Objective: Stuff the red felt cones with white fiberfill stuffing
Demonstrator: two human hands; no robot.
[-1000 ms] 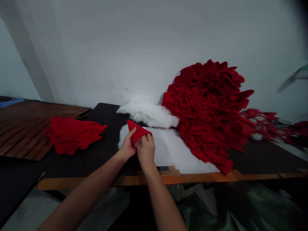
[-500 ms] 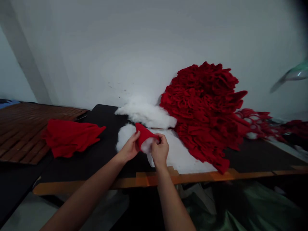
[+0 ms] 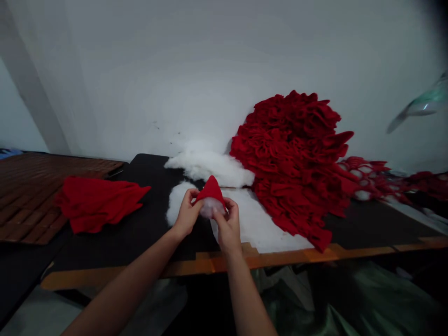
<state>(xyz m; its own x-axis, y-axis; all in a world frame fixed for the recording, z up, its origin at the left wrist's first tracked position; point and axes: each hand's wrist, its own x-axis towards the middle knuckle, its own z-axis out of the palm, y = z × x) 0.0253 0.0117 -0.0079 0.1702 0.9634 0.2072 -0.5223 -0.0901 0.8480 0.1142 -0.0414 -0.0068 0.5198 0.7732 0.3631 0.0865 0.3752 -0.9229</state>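
Between my two hands is a small red cone-shaped hat, its tip pointing away from me. White stuffing fills its open end, which faces me. My left hand grips the left edge of the rim. My right hand holds the right edge, with the thumb pressed against the stuffing. Just behind and left of the hat lies a clump of white stuffing; a larger heap of stuffing sits farther back against the wall.
A tall pile of red fabric pieces leans on the wall at right, partly over a white sheet. Red cloth lies at left beside a brown slatted mat. Brown tape lines the black table's front edge. Red-and-white items sit far right.
The hat has turned from leaning left to pointing straight away, its open end now towards me. My right thumb has moved onto the stuffing, and my left hand has shifted to the rim.
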